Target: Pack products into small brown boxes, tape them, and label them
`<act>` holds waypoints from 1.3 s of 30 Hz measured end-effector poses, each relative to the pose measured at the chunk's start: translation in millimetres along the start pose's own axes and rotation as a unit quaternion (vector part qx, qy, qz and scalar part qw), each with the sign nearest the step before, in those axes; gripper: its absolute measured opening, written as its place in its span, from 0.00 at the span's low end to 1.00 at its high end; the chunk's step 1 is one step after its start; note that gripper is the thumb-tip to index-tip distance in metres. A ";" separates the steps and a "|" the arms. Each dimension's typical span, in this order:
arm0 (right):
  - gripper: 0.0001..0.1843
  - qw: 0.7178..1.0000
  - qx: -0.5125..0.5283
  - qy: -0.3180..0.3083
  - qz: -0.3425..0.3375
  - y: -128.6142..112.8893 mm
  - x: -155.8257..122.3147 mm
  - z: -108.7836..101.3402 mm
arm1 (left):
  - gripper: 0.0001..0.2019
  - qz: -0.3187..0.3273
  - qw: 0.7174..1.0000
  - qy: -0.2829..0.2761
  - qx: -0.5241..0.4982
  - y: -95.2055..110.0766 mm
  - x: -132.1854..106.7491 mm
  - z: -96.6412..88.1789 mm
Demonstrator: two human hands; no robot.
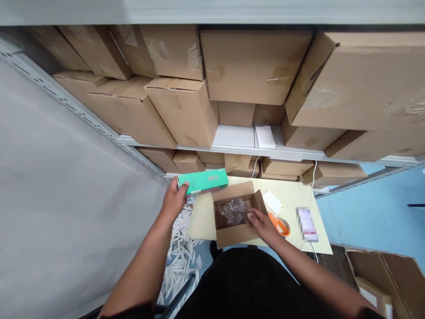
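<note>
My left hand (pixel 175 196) is closed around the left end of a long green carton (pixel 207 180), held up to the left of an open cardboard box (pixel 232 235). Inside that box lies crumpled clear bubble wrap (pixel 233 211). My right hand (pixel 260 223) reaches over the box's right side, its fingers curled together at the right edge of the wrap. Just right of this hand, on the pale yellow table (pixel 203 221), lies an orange tape dispenser (pixel 279 225), partly hidden by my wrist.
A white card (pixel 273 202) and a phone (pixel 307 224) with a cable lie on the table's right part. Shelves of brown cartons (pixel 255 66) rise behind and overhang it. White paper strips (pixel 181 261) cover the floor at left. An open carton (pixel 385 274) stands lower right.
</note>
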State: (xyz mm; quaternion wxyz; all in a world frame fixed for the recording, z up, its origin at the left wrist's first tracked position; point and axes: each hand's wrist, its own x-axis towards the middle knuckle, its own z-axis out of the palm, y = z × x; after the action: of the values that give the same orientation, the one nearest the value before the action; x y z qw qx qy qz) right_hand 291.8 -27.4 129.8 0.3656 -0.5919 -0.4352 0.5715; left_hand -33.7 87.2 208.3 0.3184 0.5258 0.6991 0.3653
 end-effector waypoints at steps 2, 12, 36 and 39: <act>0.28 0.999 0.050 0.008 0.003 -1.7 11.3 2.8 | 0.19 -0.038 0.989 -0.080 -0.121 -4.4 -39.5 18.0; 0.33 0.967 0.240 0.038 0.074 13.5 12.1 -13.4 | 0.20 -0.078 0.940 -0.179 -0.280 -60.0 -102.1 103.7; 0.20 0.998 0.058 0.036 0.012 24.3 33.2 -28.5 | 0.22 -0.064 0.941 -0.220 -0.249 -84.9 -87.1 100.7; 0.21 0.994 -0.063 0.082 -0.032 25.8 35.2 -25.6 | 0.26 -0.051 0.964 -0.209 -0.160 -82.5 -93.6 113.1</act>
State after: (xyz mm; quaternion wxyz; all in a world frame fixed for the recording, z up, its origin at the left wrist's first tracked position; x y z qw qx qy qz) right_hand 318.7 -2.0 95.2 0.3800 -0.6448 -0.4573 0.4804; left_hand 41.5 1.6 84.3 0.5551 0.4964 0.5756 0.3378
